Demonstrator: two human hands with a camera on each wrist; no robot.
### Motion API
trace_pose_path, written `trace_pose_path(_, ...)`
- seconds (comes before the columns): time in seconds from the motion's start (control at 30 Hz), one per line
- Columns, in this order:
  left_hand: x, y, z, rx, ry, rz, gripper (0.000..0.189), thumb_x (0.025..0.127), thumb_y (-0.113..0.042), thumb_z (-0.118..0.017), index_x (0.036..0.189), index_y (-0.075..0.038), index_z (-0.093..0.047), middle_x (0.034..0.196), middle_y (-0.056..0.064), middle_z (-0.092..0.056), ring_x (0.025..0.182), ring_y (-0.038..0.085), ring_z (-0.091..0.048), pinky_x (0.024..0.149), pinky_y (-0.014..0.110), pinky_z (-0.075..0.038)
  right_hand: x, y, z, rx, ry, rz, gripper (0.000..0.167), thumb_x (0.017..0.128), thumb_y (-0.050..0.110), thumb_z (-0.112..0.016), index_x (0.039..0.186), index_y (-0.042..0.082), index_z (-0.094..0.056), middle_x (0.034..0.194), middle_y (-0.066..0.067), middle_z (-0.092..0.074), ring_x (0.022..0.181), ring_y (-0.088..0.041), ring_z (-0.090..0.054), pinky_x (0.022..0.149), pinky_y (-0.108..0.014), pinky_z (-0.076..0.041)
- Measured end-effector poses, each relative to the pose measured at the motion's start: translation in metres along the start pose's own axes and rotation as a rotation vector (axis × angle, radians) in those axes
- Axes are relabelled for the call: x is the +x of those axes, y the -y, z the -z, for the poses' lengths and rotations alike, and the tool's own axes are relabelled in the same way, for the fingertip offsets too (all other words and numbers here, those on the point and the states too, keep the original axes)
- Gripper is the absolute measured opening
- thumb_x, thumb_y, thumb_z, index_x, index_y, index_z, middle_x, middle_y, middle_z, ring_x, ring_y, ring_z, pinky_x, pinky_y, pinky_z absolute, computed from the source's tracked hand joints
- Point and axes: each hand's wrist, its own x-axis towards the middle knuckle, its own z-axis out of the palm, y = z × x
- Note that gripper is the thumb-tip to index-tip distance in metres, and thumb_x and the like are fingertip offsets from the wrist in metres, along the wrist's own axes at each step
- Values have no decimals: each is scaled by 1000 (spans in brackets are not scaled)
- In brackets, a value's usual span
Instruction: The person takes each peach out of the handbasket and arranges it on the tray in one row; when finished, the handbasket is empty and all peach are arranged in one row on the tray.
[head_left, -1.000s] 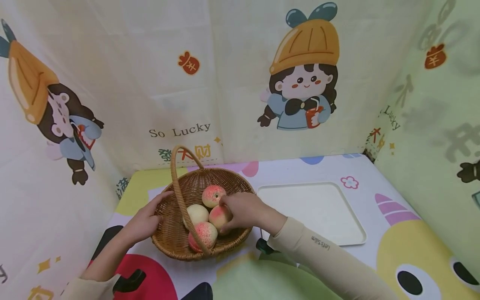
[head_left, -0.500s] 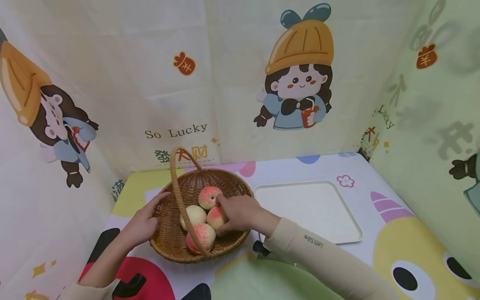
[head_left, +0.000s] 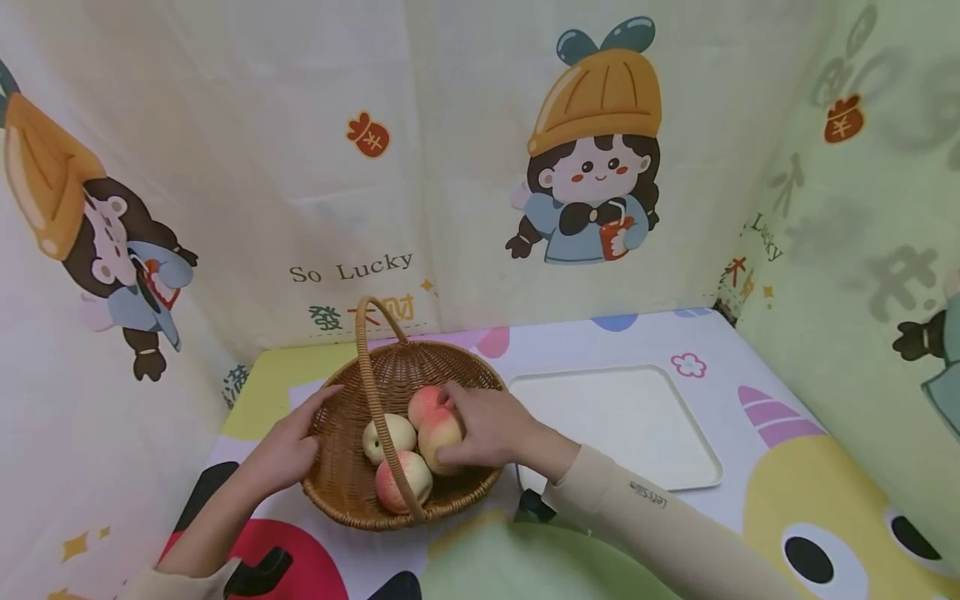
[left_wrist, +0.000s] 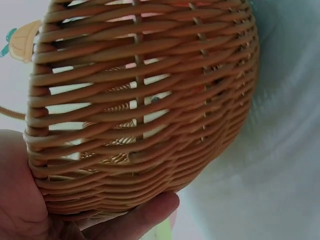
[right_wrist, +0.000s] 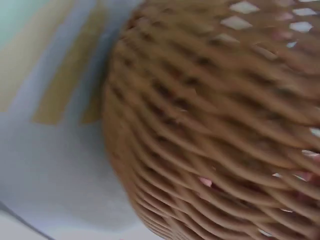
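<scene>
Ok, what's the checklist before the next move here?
1. Left hand on the basket: ok, it grips the left rim.
2. Right hand on a peach: ok, thumb and fingers hold it.
3. That peach clear of the basket's floor: cannot tell.
4. Right hand clear of the handle: ok, a gap shows.
5. White tray fully in view: not ok, the right sleeve hides part of its near edge.

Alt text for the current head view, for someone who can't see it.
A person's right hand grips a peach in a wicker basket that holds three other peaches, while the left hand holds the basket's side. A white tray lies to the right on a cartoon-print cloth.
</scene>
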Motion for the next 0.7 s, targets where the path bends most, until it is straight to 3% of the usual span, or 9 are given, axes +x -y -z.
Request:
trace_pose_path(0.07,-2,4,-1,-7,5,15,71,87,13,-37,156,-4,-31,156,32,-29,125,53,-48,81,53,-54,-2,-2,11,141,-31,16,59,75,49,-66,125,22,-54,103,11,-64,83,-9,-61,70,-30,-50)
trace_pose_path(0.23,-5,10,-2,-10,-3,12,70,88,13,-38,155,-3,-31,154,33,-31,124,50,-49,78,45,-52,-10,-17,43,610,-59,89,56,86,30,-70,134,13,-49,120,-3,-59,97,-18,-65,82,-35,-53)
trace_pose_path(0.37,-6,11,0,-11,-11,-9,70,87,13,-39,155,-3,-31,153,34,-33,123,50,-50,76,45,-52,-19,-37,62,850,-85,118,63,85,18,-73,140,6,-45,128,-14,-52,97,-29,-66,81,-41,-56)
trace_pose_path(0.53,-5,12,1,3,-18,-19,71,86,14,-38,155,-2,-32,153,34,-34,126,51,-49,80,48,-52,-35,-68,72,967,-153,82,64,84,11,-69,141,-1,-42,130,-16,-52,96,-25,-65,81,-37,-56)
trace_pose_path(0.7,-4,13,1,-8,-10,-8,72,85,13,-38,155,-3,-32,153,33,-33,123,50,-51,78,47,-52,-52,-106,62,877,-215,-7,60,83,7,-70,136,-3,-46,127,-19,-52,94,-27,-65,80,-34,-55)
